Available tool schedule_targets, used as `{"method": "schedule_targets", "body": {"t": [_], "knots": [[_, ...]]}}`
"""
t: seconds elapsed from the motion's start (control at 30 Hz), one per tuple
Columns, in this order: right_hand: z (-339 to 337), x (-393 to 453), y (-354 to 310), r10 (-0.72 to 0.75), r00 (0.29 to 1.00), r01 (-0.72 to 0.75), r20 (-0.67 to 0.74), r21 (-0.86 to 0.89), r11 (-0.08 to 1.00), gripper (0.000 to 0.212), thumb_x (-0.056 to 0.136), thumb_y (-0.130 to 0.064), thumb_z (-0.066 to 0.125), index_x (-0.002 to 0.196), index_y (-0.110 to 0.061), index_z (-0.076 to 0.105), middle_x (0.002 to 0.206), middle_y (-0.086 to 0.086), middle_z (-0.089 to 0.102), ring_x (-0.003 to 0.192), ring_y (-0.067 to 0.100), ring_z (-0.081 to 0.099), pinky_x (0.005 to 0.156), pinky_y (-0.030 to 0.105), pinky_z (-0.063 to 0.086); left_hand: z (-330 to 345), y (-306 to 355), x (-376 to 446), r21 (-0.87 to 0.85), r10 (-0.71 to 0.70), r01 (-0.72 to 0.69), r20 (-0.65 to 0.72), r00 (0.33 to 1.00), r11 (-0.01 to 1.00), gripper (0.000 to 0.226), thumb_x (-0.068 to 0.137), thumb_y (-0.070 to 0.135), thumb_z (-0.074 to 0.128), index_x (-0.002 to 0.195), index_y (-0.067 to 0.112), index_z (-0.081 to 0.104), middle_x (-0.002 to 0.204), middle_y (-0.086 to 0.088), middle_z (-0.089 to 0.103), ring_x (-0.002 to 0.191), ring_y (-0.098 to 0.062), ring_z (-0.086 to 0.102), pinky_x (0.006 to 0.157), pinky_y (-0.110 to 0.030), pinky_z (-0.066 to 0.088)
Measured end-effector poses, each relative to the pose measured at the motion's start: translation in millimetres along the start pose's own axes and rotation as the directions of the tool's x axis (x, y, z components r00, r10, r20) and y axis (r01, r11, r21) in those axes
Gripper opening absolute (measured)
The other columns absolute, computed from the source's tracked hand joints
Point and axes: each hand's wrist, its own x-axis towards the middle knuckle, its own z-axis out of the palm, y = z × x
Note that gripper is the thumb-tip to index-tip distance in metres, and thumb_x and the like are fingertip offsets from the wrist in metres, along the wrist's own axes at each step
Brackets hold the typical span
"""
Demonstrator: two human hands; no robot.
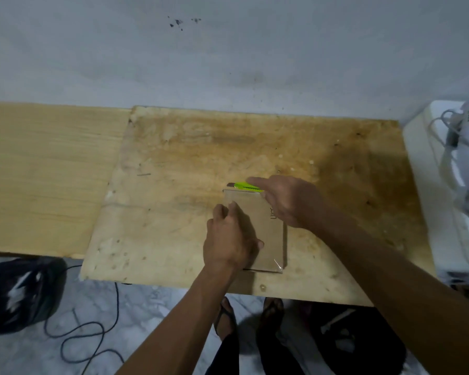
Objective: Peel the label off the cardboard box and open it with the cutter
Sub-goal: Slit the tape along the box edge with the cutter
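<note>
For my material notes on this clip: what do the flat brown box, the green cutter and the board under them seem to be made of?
The flat brown cardboard box: matte kraft cardboard, with glossy clear tape shining at its near corner. The lime-green cutter: probably smooth plastic, judging by its bright uniform colour; its tip looks darker, perhaps metal. The stained pale wooden board: seemingly unfinished plywood, with visible grain and blotches.

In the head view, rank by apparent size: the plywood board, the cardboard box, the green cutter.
1. plywood board, by far the largest.
2. cardboard box, partly covered by both hands.
3. green cutter, smallest; its rear is hidden in the right hand, yet clearly shorter than the box.
</note>
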Motion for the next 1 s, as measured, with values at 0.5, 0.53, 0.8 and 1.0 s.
{"method": "schedule_targets", "body": {"t": [0.5, 0.53, 0.8, 1.0], "knots": [[-4.1, 24.1, 5.1, -0.049, 0.976, 0.09, 0.214, -0.183, 0.979, 0.051, 0.099, -0.028, 0.038, 0.146, -0.045, 0.027, 0.122, 0.001, 0.057, 0.111, 0.03, 0.056, 0.083, 0.04, 0.048, 6.7, -3.9, 3.0, -0.018, -0.013, 0.012, -0.03, 0.999, 1.0, 0.104, 0.063, 0.04, 0.089, 0.147, 0.015, 0.032, 0.147, -0.01, 0.033, 0.125, -0.038, 0.046, 0.094, -0.043, 0.047], [-4.1, 24.7, 3.7, -0.05, 0.975, 0.096, 0.218, -0.206, 0.974, 0.051, 0.099, -0.027, 0.039, 0.145, -0.045, 0.026, 0.122, 0.001, 0.057, 0.11, 0.03, 0.057, 0.08, 0.039, 0.046, 6.1, -3.2, 2.5, -0.02, -0.013, 0.012, -0.031, 0.999, 1.0, 0.104, 0.063, 0.039, 0.089, 0.147, 0.015, 0.032, 0.147, -0.009, 0.033, 0.126, -0.037, 0.045, 0.094, -0.042, 0.047], [-13.6, 23.5, -11.0, -0.065, 0.975, 0.135, 0.212, -0.337, 0.932, 0.048, 0.098, -0.022, 0.037, 0.142, -0.039, 0.031, 0.118, 0.002, 0.058, 0.102, 0.033, 0.06, 0.064, 0.036, 0.033, 3.1, 1.9, 0.0, -0.023, -0.033, 0.032, -0.035, 0.999, 0.999, 0.103, 0.063, 0.037, 0.09, 0.147, 0.014, 0.034, 0.144, -0.01, 0.036, 0.126, -0.036, 0.047, 0.094, -0.042, 0.047], [-19.5, 17.4, -16.6, -0.037, 0.972, 0.124, 0.231, -0.375, 0.919, 0.048, 0.097, -0.019, 0.037, 0.143, -0.035, 0.032, 0.119, 0.005, 0.057, 0.103, 0.035, 0.059, 0.066, 0.036, 0.034, 2.4, 3.6, -0.3, -0.024, -0.044, 0.043, -0.039, 0.998, 0.999, 0.1, 0.063, 0.037, 0.09, 0.144, 0.014, 0.036, 0.143, -0.009, 0.037, 0.124, -0.036, 0.048, 0.094, -0.043, 0.047]]}}
